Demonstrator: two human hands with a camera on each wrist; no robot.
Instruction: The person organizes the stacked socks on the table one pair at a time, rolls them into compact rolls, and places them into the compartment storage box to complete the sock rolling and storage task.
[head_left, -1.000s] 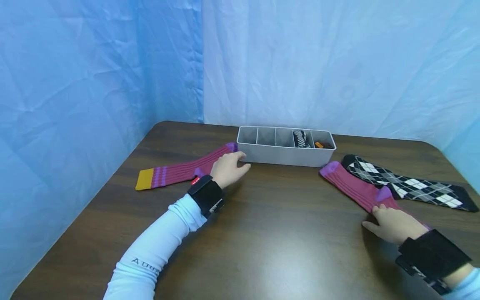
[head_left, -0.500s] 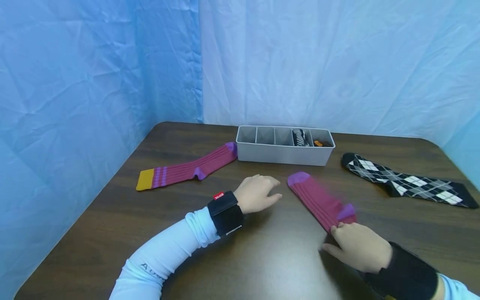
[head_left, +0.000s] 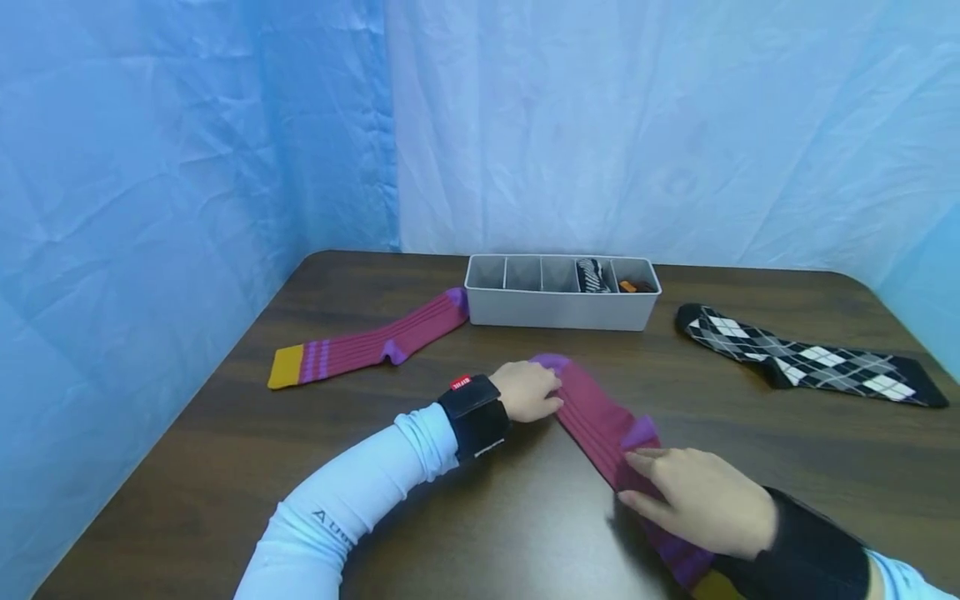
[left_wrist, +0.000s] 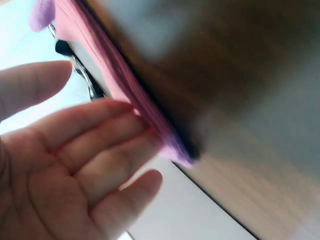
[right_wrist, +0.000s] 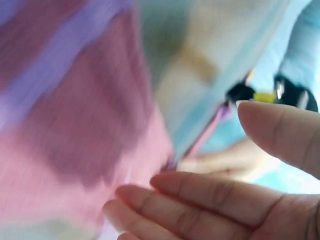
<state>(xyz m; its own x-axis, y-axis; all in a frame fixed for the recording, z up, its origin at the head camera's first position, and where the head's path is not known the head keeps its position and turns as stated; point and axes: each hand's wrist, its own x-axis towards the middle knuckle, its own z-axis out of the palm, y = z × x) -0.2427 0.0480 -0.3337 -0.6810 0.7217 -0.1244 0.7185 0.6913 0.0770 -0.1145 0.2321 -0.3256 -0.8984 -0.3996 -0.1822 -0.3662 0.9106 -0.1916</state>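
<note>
A magenta ribbed sock (head_left: 588,408) with purple toe and heel lies slantwise between both hands in the head view. At its far toe end is my left hand (head_left: 525,392). The left wrist view shows that hand's fingers fairly straight, their tips against the sock's edge, the thumb apart. My right hand (head_left: 705,500) rests over the leg part below the purple heel, covering some of it. In the right wrist view its fingers (right_wrist: 200,200) are extended beside the pink fabric, and the thumb stands away. A purple-striped, yellow-cuffed end shows partly under the right wrist.
A matching magenta sock (head_left: 367,350) with a yellow cuff lies at the left. The grey divided box (head_left: 555,310) behind holds a rolled black-and-white striped item (head_left: 591,275) and a dark item with orange. An argyle sock (head_left: 810,358) lies at the right. Blue sheeting borders the table.
The magenta sock has slid left, away from the argyle sock, with my right hand. My left hand has moved right and nearer, from the other magenta sock to this one's toe.
</note>
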